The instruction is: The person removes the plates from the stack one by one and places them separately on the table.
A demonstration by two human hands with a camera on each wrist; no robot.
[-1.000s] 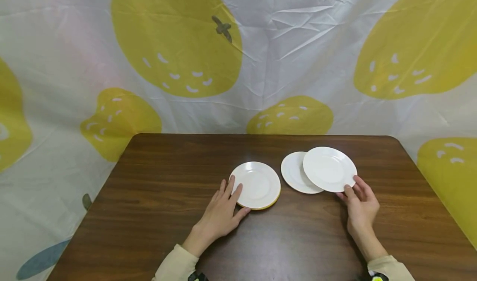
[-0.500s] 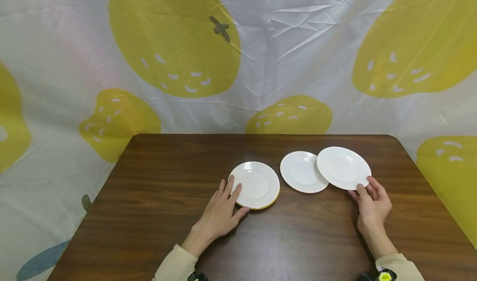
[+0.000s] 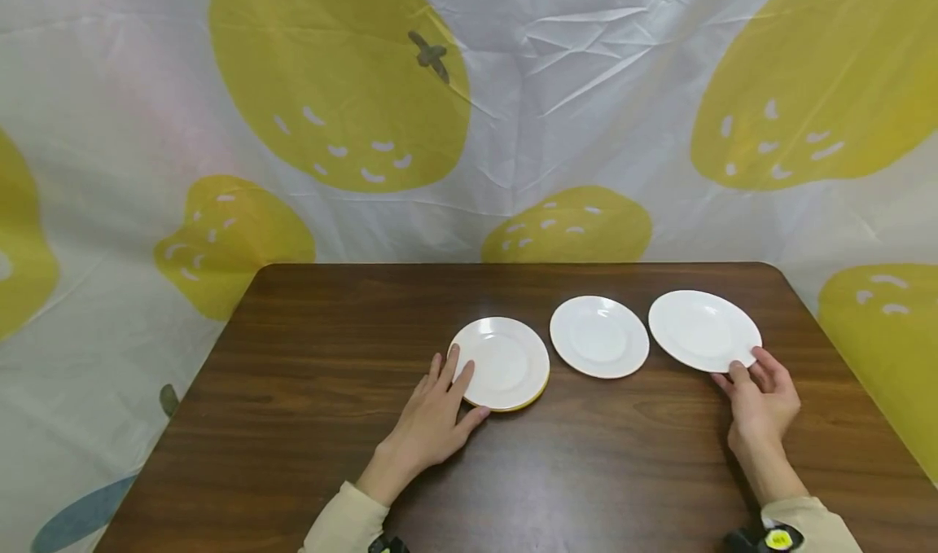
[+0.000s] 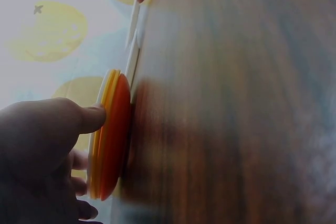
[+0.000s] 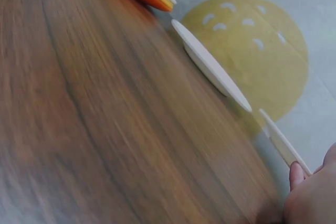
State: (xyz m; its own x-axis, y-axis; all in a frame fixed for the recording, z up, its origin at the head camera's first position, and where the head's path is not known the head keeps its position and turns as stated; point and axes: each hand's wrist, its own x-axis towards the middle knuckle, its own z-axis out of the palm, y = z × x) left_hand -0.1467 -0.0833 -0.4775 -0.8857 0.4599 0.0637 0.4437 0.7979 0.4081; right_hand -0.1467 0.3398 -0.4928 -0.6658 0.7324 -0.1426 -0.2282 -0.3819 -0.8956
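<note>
Pinching the right plate (image 3: 705, 331) by its near rim, my right grip (image 3: 765, 413) is probably controlling it; my left grip (image 3: 428, 429), fingers spread, is touching the plate stack (image 3: 507, 364), perhaps steadying it.

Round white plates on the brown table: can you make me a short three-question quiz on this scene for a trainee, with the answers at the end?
1. Multiple choice: which hand grips the smooth round white plate farthest right in the head view?
A) the left
B) the right
C) neither

2. True or false: the left hand touches the stack of round plates on the brown wood-grain table.

3. Fill in: in the left wrist view, the lowest plate of that stack is coloured ____.

Key:
1. B, the right hand
2. True
3. Orange
</note>
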